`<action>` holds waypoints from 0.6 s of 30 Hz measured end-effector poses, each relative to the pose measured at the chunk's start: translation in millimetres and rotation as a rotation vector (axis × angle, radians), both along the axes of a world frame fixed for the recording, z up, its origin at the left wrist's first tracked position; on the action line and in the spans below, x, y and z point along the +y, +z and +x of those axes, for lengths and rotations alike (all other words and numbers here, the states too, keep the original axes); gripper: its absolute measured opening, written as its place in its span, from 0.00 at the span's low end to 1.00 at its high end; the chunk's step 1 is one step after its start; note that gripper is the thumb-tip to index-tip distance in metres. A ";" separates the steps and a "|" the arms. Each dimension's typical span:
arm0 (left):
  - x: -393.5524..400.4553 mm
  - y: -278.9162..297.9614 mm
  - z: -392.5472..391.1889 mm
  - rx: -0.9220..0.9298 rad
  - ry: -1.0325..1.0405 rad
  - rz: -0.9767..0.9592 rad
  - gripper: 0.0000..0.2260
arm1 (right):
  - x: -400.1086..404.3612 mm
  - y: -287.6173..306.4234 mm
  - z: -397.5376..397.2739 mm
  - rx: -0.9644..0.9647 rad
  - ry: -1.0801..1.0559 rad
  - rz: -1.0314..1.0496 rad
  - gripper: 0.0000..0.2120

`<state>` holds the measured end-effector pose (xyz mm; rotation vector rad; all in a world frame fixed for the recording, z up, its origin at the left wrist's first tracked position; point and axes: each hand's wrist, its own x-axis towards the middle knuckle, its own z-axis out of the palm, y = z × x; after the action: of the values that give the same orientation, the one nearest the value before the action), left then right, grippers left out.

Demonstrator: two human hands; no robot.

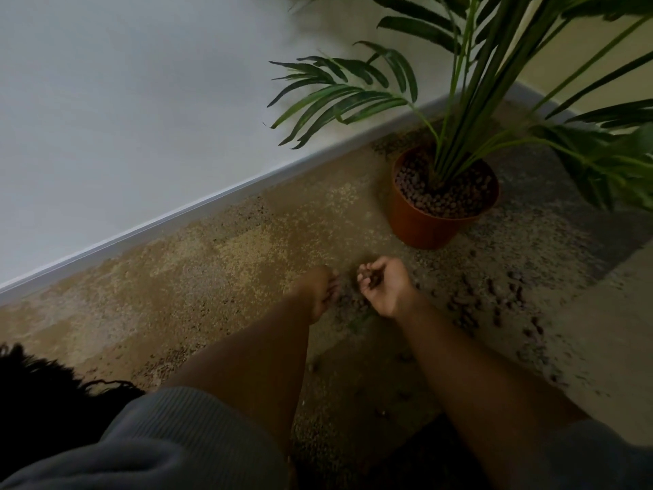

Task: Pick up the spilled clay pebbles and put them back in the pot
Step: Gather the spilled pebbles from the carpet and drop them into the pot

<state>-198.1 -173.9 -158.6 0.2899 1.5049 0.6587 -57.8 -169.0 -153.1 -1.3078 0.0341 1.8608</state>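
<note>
An orange plastic pot point(420, 224) stands on the carpet near the wall, filled with brown clay pebbles point(441, 196) around a green palm plant point(459, 111). Spilled clay pebbles point(494, 298) lie scattered on the carpet to the right of my hands and between them. My right hand point(383, 286) is cupped palm-up, holding a small heap of pebbles, just in front of the pot. My left hand point(319, 291) rests low on the carpet beside it, fingers curled towards the pebbles; whether it holds any is hidden.
A white wall with a skirting board point(198, 210) runs diagonally behind the pot. The mottled beige carpet point(198, 274) spreads left. A smooth grey surface point(607, 330) lies at the right. Palm fronds overhang the pot and its right side. My grey sleeves fill the bottom.
</note>
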 end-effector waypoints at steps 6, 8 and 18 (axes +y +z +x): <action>11.3 9.8 23.9 -0.102 0.016 0.013 0.11 | -5.6 2.6 1.5 0.109 -0.034 0.035 0.10; 18.0 18.6 34.1 -0.136 0.001 0.028 0.13 | -3.8 7.4 1.7 0.140 -0.055 0.055 0.11; 78.1 93.3 96.7 -0.458 0.313 0.210 0.12 | 42.0 91.4 24.8 0.217 -0.410 0.252 0.12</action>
<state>-101.4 -95.8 -65.4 0.0520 1.0480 1.0582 -32.9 -127.0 -61.7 -0.8490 0.1646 1.5848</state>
